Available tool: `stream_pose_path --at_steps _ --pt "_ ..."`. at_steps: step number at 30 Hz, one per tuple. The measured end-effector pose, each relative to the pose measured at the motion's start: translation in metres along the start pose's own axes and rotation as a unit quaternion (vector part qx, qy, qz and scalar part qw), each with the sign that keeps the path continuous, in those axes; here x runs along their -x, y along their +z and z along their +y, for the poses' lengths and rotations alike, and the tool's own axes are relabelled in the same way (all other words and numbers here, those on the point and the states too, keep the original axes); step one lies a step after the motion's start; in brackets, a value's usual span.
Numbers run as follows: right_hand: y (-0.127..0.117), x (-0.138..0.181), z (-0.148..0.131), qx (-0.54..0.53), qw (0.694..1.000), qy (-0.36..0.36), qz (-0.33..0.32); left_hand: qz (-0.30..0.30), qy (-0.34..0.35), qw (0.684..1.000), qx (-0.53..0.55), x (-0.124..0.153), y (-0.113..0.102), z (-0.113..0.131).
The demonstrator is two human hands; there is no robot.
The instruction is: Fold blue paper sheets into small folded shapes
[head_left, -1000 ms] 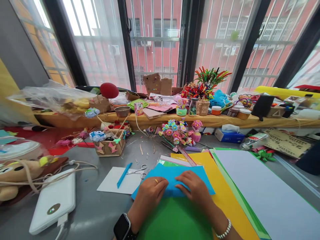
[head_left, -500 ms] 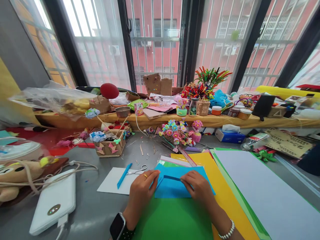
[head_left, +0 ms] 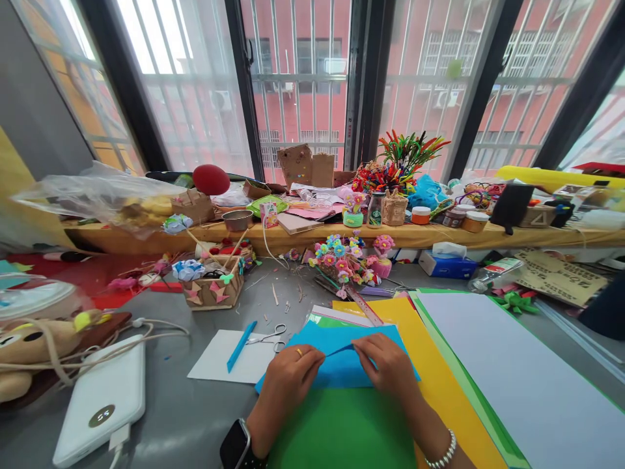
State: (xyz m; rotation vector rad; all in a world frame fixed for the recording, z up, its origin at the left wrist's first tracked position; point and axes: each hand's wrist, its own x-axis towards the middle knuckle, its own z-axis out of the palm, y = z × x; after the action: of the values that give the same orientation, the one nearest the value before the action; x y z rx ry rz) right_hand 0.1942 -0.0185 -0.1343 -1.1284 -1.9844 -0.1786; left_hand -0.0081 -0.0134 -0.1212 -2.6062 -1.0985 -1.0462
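Note:
A sheet of blue paper lies on a green sheet at the near edge of the grey table. My left hand, with a ring and a black watch on the wrist, pinches the paper's left part with curled fingers. My right hand, with a bead bracelet, pinches a raised fold of the blue paper near its middle. Both hands rest on the paper, close together.
Yellow, green and white sheets spread to the right. Small scissors, a blue stick and white paper lie left. A white power bank, a cardboard box and paper flowers stand around.
My left hand has moved back in over the blue paper's left part, and the paper's flap has dropped lower. The right hand keeps its pinch near the middle.

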Motion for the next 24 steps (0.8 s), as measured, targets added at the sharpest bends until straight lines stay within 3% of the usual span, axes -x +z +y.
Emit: stream_pose_path --at_steps 5,12,24 --pt "-0.004 -0.002 -0.001 -0.007 0.999 0.022 0.029 -0.006 -0.005 1.0 0.0 0.001 0.0 0.0" --pt "0.007 -0.002 -0.02 -0.039 0.998 -0.042 -0.028 -0.019 0.013 1.0 0.015 -0.002 0.0 0.005" --pt "0.005 0.001 -0.005 -0.011 1.0 0.008 -0.001 0.075 -0.04 0.996 -0.031 0.002 -0.009 -0.018"
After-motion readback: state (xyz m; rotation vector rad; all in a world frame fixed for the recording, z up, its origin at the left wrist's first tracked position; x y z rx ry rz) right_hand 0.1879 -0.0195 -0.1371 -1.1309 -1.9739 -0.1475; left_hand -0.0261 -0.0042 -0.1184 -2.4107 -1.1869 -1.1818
